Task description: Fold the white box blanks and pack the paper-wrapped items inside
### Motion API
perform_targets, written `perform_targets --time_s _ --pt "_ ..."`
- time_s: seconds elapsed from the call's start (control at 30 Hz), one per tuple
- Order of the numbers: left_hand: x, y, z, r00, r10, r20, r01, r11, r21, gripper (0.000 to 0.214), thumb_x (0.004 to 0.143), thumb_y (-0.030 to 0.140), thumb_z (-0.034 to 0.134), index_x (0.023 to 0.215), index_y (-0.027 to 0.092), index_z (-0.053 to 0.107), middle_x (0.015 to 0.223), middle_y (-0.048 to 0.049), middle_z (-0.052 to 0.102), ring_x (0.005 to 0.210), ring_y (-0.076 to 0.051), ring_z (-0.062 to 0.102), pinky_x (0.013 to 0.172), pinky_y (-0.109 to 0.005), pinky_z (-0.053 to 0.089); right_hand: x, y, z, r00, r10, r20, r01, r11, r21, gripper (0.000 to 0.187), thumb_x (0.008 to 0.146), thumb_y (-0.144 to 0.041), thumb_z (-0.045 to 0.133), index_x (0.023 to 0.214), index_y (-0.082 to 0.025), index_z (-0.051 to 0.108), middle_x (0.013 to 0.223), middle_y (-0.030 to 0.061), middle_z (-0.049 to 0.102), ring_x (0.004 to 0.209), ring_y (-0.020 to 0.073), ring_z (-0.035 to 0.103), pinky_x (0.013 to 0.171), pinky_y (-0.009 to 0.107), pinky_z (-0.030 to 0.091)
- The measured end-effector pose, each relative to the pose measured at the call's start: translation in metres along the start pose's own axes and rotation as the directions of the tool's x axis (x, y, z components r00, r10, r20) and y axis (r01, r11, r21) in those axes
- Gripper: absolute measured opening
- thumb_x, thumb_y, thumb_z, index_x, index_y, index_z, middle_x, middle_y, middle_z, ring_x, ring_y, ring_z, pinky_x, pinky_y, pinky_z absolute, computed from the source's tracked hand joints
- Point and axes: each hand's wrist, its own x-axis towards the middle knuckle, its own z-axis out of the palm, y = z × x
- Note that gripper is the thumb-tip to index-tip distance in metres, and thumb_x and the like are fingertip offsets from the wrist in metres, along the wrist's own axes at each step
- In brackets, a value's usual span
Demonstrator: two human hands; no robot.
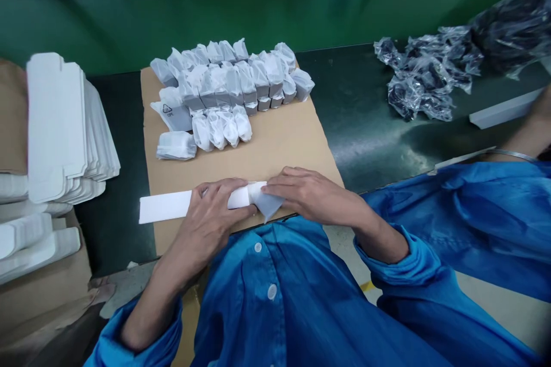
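Note:
My left hand (213, 212) is closed around a long, narrow white box (166, 207) lying near the front edge of the cardboard sheet (293, 149). At the box's right end, my right hand (312, 195) grips a small packet in thin translucent white wrapping (267, 204). The packet meets the end of the box; how far inside it reaches is hidden by my fingers. Behind my hands, several similar wrapped packets (232, 83) stand in rows on the cardboard. One wrapped packet (175, 145) lies apart at the rows' near left corner.
Flat white box blanks (64, 126) are stacked at the left, above more white cartons (37, 235). At the right are clear plastic bags with dark contents (426, 71), a white strip (505, 109) and a co-worker's arm (529, 126). A green wall (275, 11) runs along the back.

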Motion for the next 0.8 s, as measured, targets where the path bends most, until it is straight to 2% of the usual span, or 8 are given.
perform_targets --time_s 0.1,0.27,0.37,0.47,0.53,0.67,0.73,0.8 --pt "0.001 -0.002 0.002 1.0 0.007 -0.02 -0.006 0.999 0.04 0.042 0.086 0.001 0.05 0.103 0.031 0.073 0.135 -0.0106 0.057 0.12 -0.03 0.053 0.087 -0.044 0.038 0.006 -0.007 0.018 0.988 0.065 -0.143 -0.069 0.997 -0.029 0.034 0.1 -0.015 0.046 0.131 -0.006 0.056 0.123 0.0139 0.068 0.104 0.024 0.06 0.094 0.039 0.054" --pt "-0.004 -0.005 0.008 0.996 -0.004 -0.094 0.012 0.996 0.086 0.036 0.088 0.005 0.054 0.105 0.031 0.072 0.137 -0.01 0.057 0.123 -0.029 0.052 0.09 -0.043 0.037 0.017 -0.035 0.058 0.899 0.188 -0.395 -0.218 0.975 -0.032 0.048 0.1 -0.01 0.038 0.148 -0.004 0.037 0.133 0.0194 0.062 0.118 0.0253 0.059 0.1 0.041 0.053" --pt "-0.006 -0.003 0.011 0.99 0.001 -0.138 0.011 0.996 0.09 0.035 0.088 0.005 0.055 0.107 0.03 0.071 0.138 -0.0111 0.056 0.126 -0.029 0.052 0.093 -0.045 0.037 0.017 -0.046 0.065 0.826 0.288 -0.485 -0.269 0.957 0.11 0.057 0.101 -0.013 0.04 0.155 -0.014 0.026 0.139 0.0154 0.059 0.125 0.0225 0.057 0.103 0.039 0.053" --pt "-0.007 0.0 0.014 0.982 -0.015 -0.188 0.033 0.995 0.094 0.037 0.089 0.004 0.055 0.111 0.03 0.07 0.139 -0.0132 0.055 0.125 -0.03 0.053 0.093 -0.045 0.037 0.017 -0.048 0.062 0.769 0.326 -0.549 -0.278 0.945 0.171 0.057 0.1 -0.013 0.044 0.155 -0.015 0.028 0.128 0.0139 0.066 0.119 0.0224 0.06 0.1 0.039 0.054" --pt "-0.007 0.002 0.016 0.971 -0.046 -0.236 0.073 0.992 0.104 0.037 0.09 0.005 0.055 0.114 0.03 0.069 0.137 -0.014 0.056 0.123 -0.03 0.056 0.093 -0.045 0.038 0.018 -0.048 0.057 0.779 0.319 -0.541 -0.256 0.948 0.19 0.059 0.098 -0.009 0.041 0.155 -0.014 0.028 0.126 0.0136 0.067 0.12 0.0221 0.059 0.101 0.039 0.053" --pt "-0.01 0.004 0.025 0.936 -0.077 -0.345 0.125 0.985 0.117 0.032 0.09 0.007 0.056 0.114 0.026 0.066 0.134 -0.0152 0.059 0.122 -0.027 0.058 0.097 -0.044 0.04 0.022 -0.05 0.049 0.84 0.293 -0.457 -0.227 0.954 0.195 0.061 0.095 -0.005 0.038 0.155 -0.015 0.028 0.131 0.0144 0.065 0.13 0.024 0.053 0.105 0.047 0.048" --pt "-0.012 0.003 0.029 0.907 -0.082 -0.412 0.14 0.984 0.114 0.03 0.09 0.008 0.056 0.114 0.025 0.064 0.134 -0.0149 0.059 0.122 -0.026 0.059 0.099 -0.044 0.041 0.025 -0.051 0.045 0.861 0.32 -0.394 -0.196 0.925 0.324 0.061 0.094 -0.006 0.038 0.154 -0.017 0.032 0.136 0.0143 0.062 0.131 0.0227 0.053 0.106 0.046 0.048" --pt "-0.015 0.0 0.032 0.875 -0.099 -0.474 0.168 0.98 0.106 0.03 0.089 0.009 0.058 0.115 0.025 0.062 0.136 -0.0147 0.058 0.123 -0.026 0.058 0.1 -0.044 0.042 0.029 -0.049 0.041 0.882 0.38 -0.279 -0.174 0.812 0.558 0.061 0.094 -0.008 0.039 0.154 -0.02 0.033 0.139 0.0115 0.06 0.132 0.0194 0.054 0.109 0.043 0.047"
